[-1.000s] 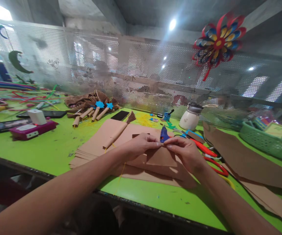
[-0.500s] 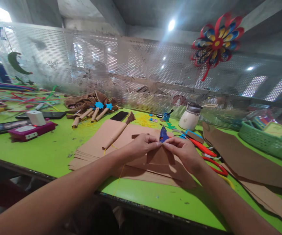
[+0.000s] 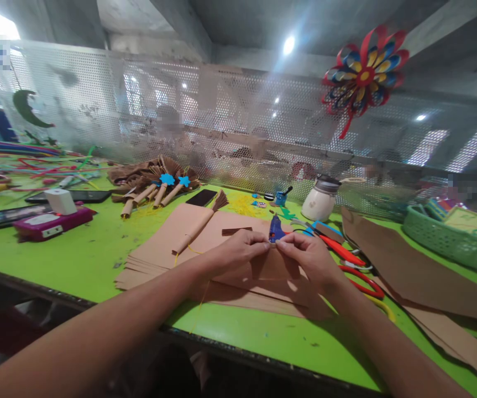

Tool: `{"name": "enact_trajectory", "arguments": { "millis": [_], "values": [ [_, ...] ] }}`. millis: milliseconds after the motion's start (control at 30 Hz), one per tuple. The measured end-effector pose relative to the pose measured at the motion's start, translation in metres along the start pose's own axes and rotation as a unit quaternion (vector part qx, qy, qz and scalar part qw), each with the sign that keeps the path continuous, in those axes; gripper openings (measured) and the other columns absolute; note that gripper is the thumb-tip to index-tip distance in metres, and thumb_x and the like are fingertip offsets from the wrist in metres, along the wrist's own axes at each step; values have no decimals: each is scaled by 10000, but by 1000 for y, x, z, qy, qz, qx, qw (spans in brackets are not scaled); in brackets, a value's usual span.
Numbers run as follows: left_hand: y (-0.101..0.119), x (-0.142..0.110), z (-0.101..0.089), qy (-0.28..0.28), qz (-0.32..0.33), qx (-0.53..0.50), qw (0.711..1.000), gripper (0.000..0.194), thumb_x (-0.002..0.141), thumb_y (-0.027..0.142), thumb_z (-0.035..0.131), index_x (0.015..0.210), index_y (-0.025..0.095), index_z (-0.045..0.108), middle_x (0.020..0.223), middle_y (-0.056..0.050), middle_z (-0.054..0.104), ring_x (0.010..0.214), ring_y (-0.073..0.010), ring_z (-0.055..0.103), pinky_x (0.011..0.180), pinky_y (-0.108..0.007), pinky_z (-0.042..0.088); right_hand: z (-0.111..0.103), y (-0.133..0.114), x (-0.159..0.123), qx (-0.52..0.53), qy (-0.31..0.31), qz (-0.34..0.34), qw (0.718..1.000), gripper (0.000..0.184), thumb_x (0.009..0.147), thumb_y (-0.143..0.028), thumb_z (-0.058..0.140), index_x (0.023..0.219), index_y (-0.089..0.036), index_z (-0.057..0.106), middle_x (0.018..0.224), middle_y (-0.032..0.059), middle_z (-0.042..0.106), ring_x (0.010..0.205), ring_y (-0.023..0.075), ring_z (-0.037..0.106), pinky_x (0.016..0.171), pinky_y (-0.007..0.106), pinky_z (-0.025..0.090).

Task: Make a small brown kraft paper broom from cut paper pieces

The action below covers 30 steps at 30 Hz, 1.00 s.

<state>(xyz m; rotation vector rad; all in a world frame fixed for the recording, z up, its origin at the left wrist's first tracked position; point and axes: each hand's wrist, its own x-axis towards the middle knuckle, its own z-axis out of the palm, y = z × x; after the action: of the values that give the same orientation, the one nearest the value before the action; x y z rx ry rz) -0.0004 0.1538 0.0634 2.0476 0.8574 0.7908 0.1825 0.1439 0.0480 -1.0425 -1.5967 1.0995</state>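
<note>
Between both hands is a small piece of brown paper [image 3: 274, 266], pinched along its upper edge. My left hand [image 3: 244, 246] grips it with thumb and forefinger, and my right hand [image 3: 304, 250] does the same a little to the right. Under them lies a stack of brown paper sheets [image 3: 147, 257]. A rolled paper handle with a fringed end [image 3: 194, 229] rests on the stack, yellow string by it. Just behind my fingertips is a blue glue gun [image 3: 276, 228]. A folded dark brown paper strip [image 3: 236, 231] lies beyond my left hand.
Red-handled scissors [image 3: 360, 282] and larger brown sheets [image 3: 412, 265] lie to the right, near a green basket [image 3: 437, 237]. A white jar [image 3: 320, 202] stands behind. Finished paper brooms [image 3: 161, 188], a black phone [image 3: 202, 197] and a purple power strip [image 3: 53, 221] are leftward.
The two hands stay pinched on the paper piece, which has shifted very slightly right. Its upper edge shows a little more between the fingertips.
</note>
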Motion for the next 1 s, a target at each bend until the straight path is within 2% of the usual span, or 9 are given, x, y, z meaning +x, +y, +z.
{"name": "enact_trajectory", "arguments": {
  "millis": [100,267,367,567,800,1000],
  "values": [
    [-2,0,0,12,5,4,1000,177,815,264,484,806,131,601,761,-12,564,723,-123,482,653,-222,363,0,-2,0,-13,12,-4,1000,290,714,-423,653,654,-149,579,438,-57,461,396,69,368,434,227,259],
    [-7,-1,-2,-10,-35,-39,999,210,811,315,494,721,131,539,643,22,467,616,-101,427,573,-215,331,1,-2,0,30,14,30,999,306,659,-426,694,649,-141,583,453,-61,445,399,55,323,402,211,196],
    [-8,-1,-2,-25,-43,-72,996,235,815,342,479,704,137,504,624,32,434,585,-93,401,553,-214,320,-1,1,1,57,4,46,997,280,662,-396,701,650,-143,581,480,-54,468,404,53,334,397,209,200],
    [-13,2,1,-17,-18,-1,1000,259,802,360,492,654,147,477,629,34,415,592,-93,379,547,-212,308,-2,1,0,46,-58,32,997,227,713,-372,656,699,-151,605,504,-36,522,411,73,424,424,219,292],
    [-11,1,2,-21,-26,33,999,261,820,360,459,663,152,484,615,32,439,570,-94,401,517,-204,310,7,-3,-3,19,-30,64,997,280,688,-426,656,632,-168,562,414,-57,461,339,79,374,365,224,262],
    [-7,-2,0,-46,-38,34,998,228,797,329,501,667,142,512,610,22,467,574,-95,413,525,-206,324,3,3,0,8,-15,55,998,296,650,-426,689,624,-159,565,499,-47,482,436,74,383,410,209,283]
  ]
}}
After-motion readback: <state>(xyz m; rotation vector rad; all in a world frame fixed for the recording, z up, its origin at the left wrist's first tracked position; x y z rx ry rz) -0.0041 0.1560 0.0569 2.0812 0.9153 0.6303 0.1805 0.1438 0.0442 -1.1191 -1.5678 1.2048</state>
